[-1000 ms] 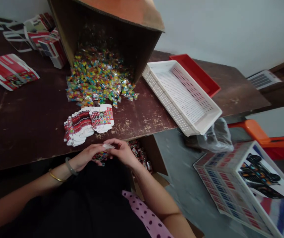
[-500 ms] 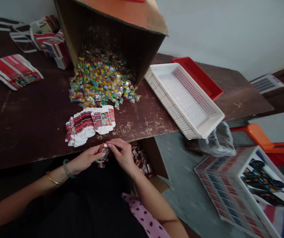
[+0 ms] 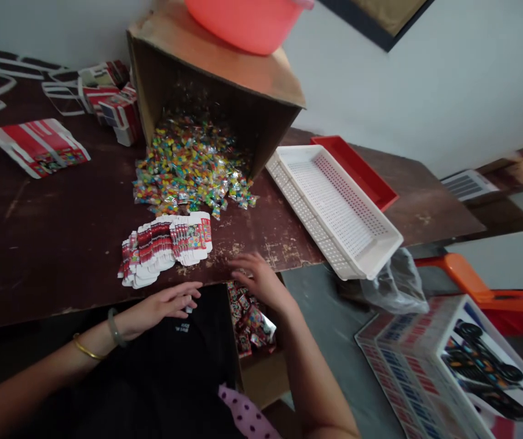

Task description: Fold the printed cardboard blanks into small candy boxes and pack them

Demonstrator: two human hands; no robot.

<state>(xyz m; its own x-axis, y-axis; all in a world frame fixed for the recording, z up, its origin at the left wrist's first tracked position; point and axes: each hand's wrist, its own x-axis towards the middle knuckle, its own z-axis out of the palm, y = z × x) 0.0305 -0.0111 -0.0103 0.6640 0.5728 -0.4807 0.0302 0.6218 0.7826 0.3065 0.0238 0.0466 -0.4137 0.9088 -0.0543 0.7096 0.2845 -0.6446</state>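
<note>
My left hand (image 3: 170,303) hovers over my dark shirt by the table's front edge, its fingers stretched out. A small pale spot shows by its fingertips; I cannot make out what it is. My right hand (image 3: 261,281) is open above the box of small red packets (image 3: 245,320), with nothing visible in its fingers. A silvery packet (image 3: 266,329) lies or falls below that hand, among the others. Just beyond my left hand, a fanned stack of flat printed cartons (image 3: 165,247) lies on the table. Behind it, wrapped candies (image 3: 192,167) spill from a cardboard box (image 3: 280,94) on its side.
A white perforated basket (image 3: 334,207) and a red tray (image 3: 357,171) stand to the right. A pink basin (image 3: 252,24) rests on the cardboard box. At left lie a larger red carton (image 3: 37,146) and several small boxes (image 3: 119,110). An orange stool (image 3: 467,277) stands at right.
My hands have separated. The small colourful packet they held together has left them. My right hand has moved right, over the box of packets, and its fingers have spread. The view has shifted.
</note>
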